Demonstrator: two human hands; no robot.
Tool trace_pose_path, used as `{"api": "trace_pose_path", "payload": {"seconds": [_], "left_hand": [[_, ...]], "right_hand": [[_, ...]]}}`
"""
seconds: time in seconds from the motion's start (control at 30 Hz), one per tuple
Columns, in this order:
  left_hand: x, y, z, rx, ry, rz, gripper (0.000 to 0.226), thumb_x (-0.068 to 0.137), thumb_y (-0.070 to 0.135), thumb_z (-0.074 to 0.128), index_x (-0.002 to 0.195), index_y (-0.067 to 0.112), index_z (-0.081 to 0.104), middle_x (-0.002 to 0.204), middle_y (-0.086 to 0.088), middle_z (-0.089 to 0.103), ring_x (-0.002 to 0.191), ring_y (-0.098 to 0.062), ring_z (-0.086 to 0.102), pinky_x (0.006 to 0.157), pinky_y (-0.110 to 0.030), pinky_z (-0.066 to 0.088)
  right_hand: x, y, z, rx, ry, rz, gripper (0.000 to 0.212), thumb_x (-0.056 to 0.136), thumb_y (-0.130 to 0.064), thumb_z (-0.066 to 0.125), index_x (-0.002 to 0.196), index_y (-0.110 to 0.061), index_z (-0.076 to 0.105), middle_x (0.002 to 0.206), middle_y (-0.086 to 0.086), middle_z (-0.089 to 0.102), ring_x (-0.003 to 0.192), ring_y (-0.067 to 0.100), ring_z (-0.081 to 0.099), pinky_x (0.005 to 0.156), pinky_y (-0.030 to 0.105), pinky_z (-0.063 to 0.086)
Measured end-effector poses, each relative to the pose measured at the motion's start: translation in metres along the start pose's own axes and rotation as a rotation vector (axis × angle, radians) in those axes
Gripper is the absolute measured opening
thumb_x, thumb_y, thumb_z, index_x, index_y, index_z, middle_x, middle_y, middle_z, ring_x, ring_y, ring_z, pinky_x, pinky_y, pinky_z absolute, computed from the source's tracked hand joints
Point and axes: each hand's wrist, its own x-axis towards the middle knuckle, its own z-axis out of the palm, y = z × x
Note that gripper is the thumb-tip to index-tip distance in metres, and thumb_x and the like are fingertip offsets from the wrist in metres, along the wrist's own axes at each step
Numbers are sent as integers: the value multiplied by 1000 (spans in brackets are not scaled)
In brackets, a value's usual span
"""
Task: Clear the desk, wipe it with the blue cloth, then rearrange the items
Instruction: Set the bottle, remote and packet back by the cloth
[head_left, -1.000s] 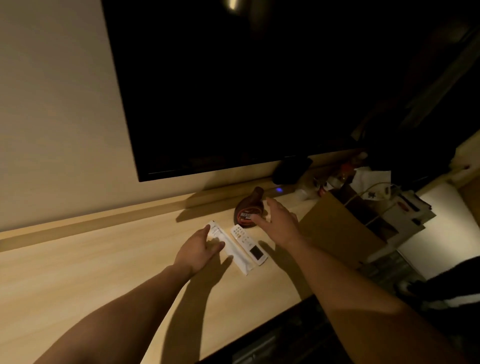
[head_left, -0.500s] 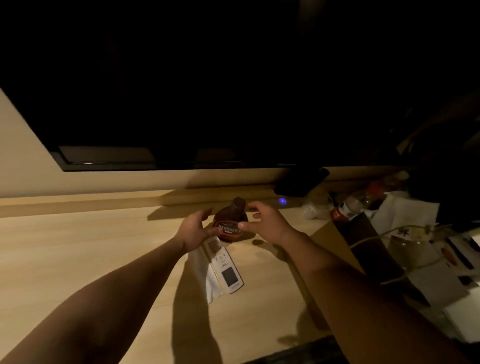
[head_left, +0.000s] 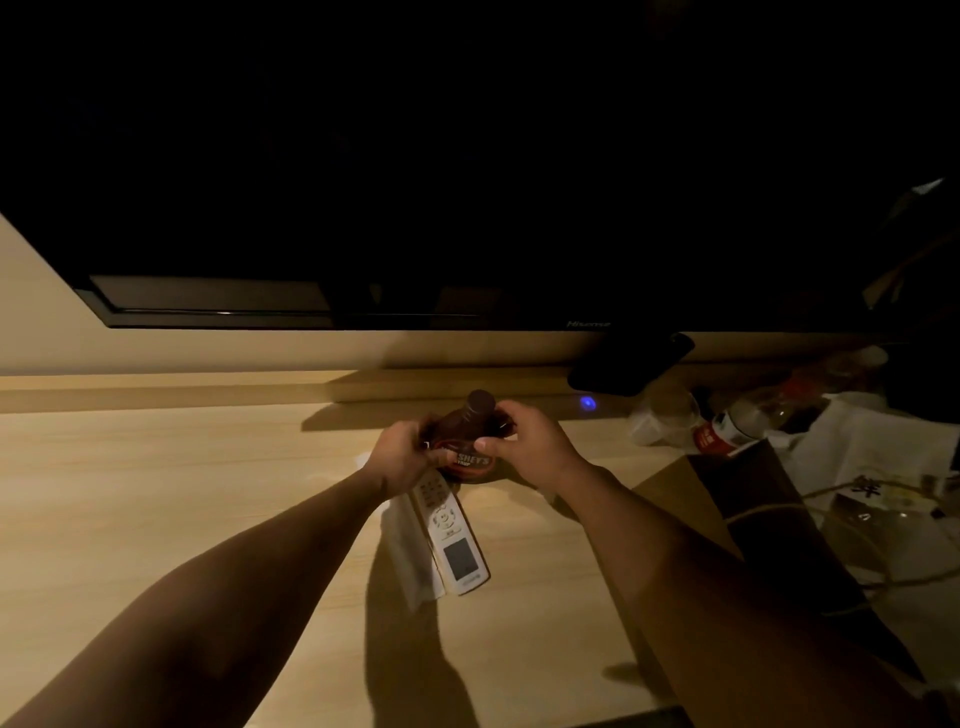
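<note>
Honestly the desk (head_left: 156, 493) looks barely cleared, and no blue cloth in sight. Left hand (head_left: 397, 457) and right hand (head_left: 524, 447) both curl around one brown syrup bottle (head_left: 467, 441). Below it: one white remote (head_left: 452, 535) on one paper strip (head_left: 410, 551). Right end: one paper bag (head_left: 748, 493), clutter I can't count.

The counter (head_left: 156, 493) is pale wood-grain, smooth and matt; the syrup bottle (head_left: 467, 441) is glossy brown plastic; the remote (head_left: 452, 535) is white plastic; the paper bag (head_left: 753, 493) is matt brown; the television (head_left: 363, 208) frame is glossy black.
</note>
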Motion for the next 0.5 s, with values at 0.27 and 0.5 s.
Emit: {"api": "trace_pose_path", "payload": {"seconds": [0.27, 0.5], "left_hand": [[-13, 8, -23, 6, 96, 30, 47, 88, 21, 83, 131, 15, 66, 121, -3, 74, 114, -21, 69, 99, -43, 57], [-62, -1, -94, -38, 241, 26, 44, 83, 16, 88, 123, 18, 71, 115, 2, 76, 111, -21, 72, 100, -48, 58]], "right_hand": [[-8, -30, -3, 8, 7, -87, 42, 94, -25, 72, 134, -26, 59, 129, -3, 66, 118, 12, 58, 97, 35, 50], [-17, -103, 18, -18, -41, -237, 41, 94, -26, 73, 132, -24, 60, 125, -3, 67, 112, 11, 59, 90, 32, 51]]}}
